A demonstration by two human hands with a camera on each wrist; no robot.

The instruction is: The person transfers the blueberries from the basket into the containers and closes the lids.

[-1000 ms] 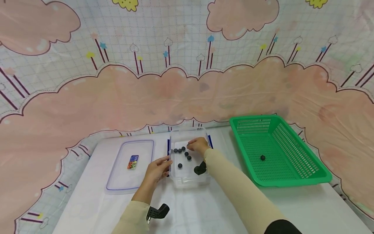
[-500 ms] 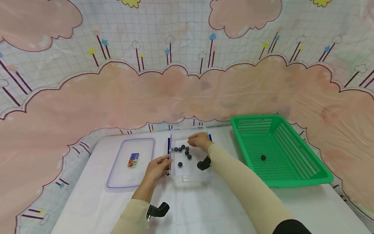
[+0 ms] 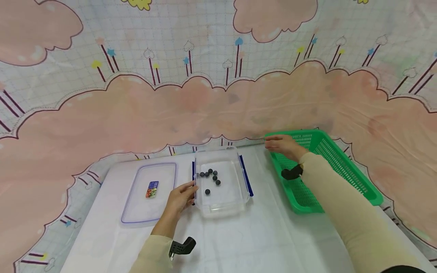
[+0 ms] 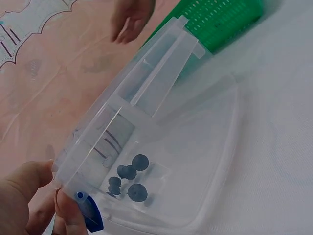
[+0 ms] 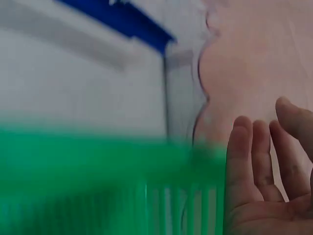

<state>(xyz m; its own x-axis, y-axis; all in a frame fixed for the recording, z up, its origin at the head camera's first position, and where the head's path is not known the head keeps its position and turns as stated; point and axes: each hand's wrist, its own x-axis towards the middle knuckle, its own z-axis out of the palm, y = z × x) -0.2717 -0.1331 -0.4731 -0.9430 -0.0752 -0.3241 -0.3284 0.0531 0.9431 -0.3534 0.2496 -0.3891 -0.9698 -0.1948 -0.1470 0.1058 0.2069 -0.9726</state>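
Note:
A clear plastic box (image 3: pixel 225 203) with blue side clips stands mid-table. Several small dark-blue balls that look like blueberries (image 4: pixel 137 192) lie inside it, mostly towards its left side. My left hand (image 3: pixel 179 199) pinches the box's left edge, near a blue clip (image 4: pixel 90 211). To the right, my right hand (image 3: pixel 285 146) hovers over the left rim of a green plastic basket (image 3: pixel 302 208). Its fingers (image 5: pixel 261 159) are stretched out, and nothing shows in them. My right forearm hides much of the basket's inside.
Left of the box lies a clear lid (image 3: pixel 131 210) with a purple-blue edge and a small colourful label (image 3: pixel 152 189) on it. A white cloth (image 3: pixel 232 246) covers the table. Behind hangs a patterned curtain (image 3: pixel 191 113).
One more blueberry lies loose in the box than a second ago, let go by my right hand. That hand has since moved right to the basket. The left hand stays at the box.

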